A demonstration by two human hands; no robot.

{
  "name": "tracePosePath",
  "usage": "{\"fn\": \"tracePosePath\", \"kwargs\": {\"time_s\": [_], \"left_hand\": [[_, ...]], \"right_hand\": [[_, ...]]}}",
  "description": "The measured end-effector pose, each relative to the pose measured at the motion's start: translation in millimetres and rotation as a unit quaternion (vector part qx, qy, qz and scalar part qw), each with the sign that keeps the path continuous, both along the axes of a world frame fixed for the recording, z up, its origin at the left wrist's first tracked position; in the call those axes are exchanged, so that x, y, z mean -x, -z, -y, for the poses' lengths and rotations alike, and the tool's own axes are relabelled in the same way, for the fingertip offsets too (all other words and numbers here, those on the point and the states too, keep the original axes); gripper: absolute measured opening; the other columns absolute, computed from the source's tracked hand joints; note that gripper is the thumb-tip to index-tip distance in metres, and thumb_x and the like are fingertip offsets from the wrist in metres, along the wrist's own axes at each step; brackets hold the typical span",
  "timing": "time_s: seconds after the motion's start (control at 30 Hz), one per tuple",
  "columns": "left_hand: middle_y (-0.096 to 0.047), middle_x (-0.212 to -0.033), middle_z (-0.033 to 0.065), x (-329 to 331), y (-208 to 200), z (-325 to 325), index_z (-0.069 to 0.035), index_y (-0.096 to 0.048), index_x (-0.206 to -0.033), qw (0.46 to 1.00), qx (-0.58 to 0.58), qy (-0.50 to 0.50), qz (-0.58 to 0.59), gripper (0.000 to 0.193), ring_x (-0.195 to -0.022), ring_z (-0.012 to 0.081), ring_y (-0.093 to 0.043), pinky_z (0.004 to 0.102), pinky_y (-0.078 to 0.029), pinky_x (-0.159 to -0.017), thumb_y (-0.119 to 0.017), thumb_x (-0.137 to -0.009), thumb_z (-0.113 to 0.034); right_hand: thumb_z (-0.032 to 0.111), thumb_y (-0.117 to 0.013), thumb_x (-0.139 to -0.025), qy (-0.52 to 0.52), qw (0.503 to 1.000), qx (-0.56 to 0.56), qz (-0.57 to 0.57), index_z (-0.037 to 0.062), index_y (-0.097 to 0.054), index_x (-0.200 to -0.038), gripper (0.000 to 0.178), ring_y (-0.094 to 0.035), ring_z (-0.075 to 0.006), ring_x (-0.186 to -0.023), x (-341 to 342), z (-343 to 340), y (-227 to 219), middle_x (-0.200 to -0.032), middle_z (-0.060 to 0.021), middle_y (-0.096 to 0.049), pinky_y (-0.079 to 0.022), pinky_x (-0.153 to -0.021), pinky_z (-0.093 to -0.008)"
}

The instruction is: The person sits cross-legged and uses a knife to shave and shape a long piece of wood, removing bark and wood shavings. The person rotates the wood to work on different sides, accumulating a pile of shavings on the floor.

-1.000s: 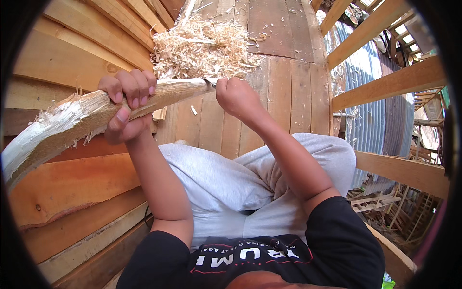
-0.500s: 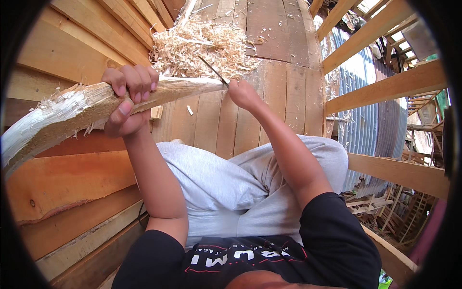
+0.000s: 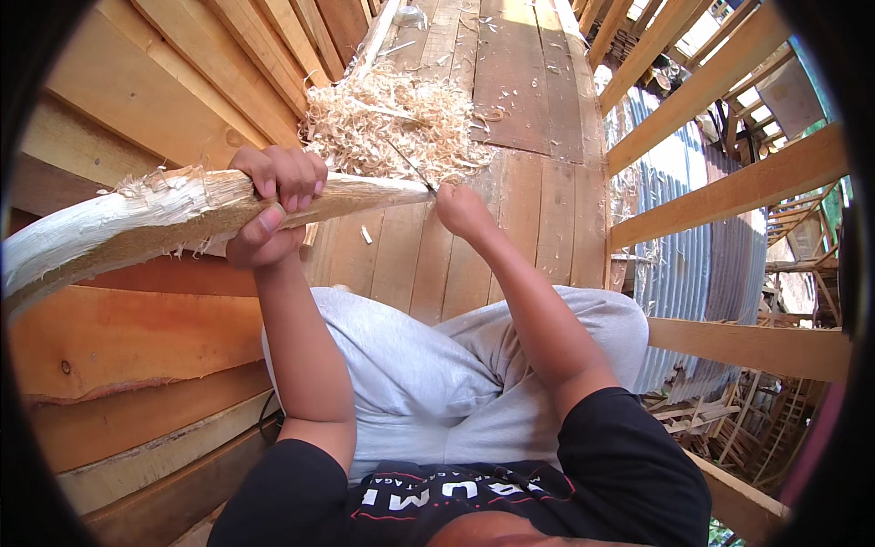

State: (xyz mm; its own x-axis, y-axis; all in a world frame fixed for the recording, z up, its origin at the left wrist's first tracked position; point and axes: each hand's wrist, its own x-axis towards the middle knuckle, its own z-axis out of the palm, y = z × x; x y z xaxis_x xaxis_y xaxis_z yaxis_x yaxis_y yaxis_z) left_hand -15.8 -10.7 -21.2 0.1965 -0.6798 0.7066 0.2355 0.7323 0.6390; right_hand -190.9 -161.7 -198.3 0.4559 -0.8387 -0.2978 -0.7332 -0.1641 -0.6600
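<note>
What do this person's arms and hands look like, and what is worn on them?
Both arms are bare from the short black sleeves down. The left hand and right hand wear no gloves, and no rings, watch or bands show. The black shirt has light lettering across the chest.

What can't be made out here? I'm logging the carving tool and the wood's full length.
- Knife, head view: the right hand hides the handle; the blade is too thin to judge.
- Wood, head view: the far left end is cut off by the rim.
- Left hand: fingers cover the wood beneath.
</note>
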Motion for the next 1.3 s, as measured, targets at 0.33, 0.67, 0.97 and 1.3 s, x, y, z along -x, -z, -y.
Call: {"fn": "tracePosePath", "kwargs": {"time_s": [0.33,0.67,0.97,1.3], "left_hand": [[-0.05,-0.076,0.0065,-7,5,2,-0.006,-0.05,-0.109,0.992,0.005,-0.101,-0.069,0.038,-0.075,0.0191,-0.05,0.0399,-0.044,-0.079,-0.061,-0.074,-0.018],[-0.044,-0.127,0.0166,1,-7,0,-0.005,-0.029,-0.136,0.844,-0.02,-0.529,-0.085,0.067,-0.116,0.0318,-0.051,0.0505,-0.042,-0.104,-0.061,-0.076,-0.003],[-0.029,-0.145,0.0153,25,-96,-63,-0.003,-0.036,-0.135,0.759,0.198,-0.588,0.199,0.054,-0.137,0.0335,-0.026,0.0554,-0.011,-0.114,-0.056,-0.088,-0.021],[-0.039,-0.131,0.0136,41,-62,-47,0.0,-0.045,-0.123,0.805,0.215,-0.434,0.343,0.042,-0.125,0.0295,-0.036,0.0481,-0.021,-0.106,-0.057,-0.086,-0.017]], "right_hand": [[0.039,-0.031,-0.097,-0.007,1.0,-0.021,0.018,-0.0111,-0.064,-0.097,0.06,-0.061,-0.0495,-0.099,-3,-18,-30,-0.099,-0.0365,-0.063,-0.045,-0.091,-0.053],[0.041,-0.059,-0.093,-0.065,0.987,0.079,0.127,0.0099,-0.056,-0.132,0.05,-0.067,-0.0414,-0.084,-20,-46,-21,-0.09,-0.0221,-0.07,-0.052,-0.074,-0.048],[0.03,-0.06,-0.092,-0.079,0.99,0.062,0.103,0.0106,-0.055,-0.136,0.048,-0.067,-0.0382,-0.076,-24,-43,-19,-0.079,-0.0208,-0.068,-0.051,-0.069,-0.0449],[0.03,-0.061,-0.091,-0.088,0.991,0.052,0.083,0.0077,-0.056,-0.133,0.047,-0.066,-0.0391,-0.074,-21,-38,-16,-0.076,-0.0237,-0.065,-0.05,-0.07,-0.043]]}}
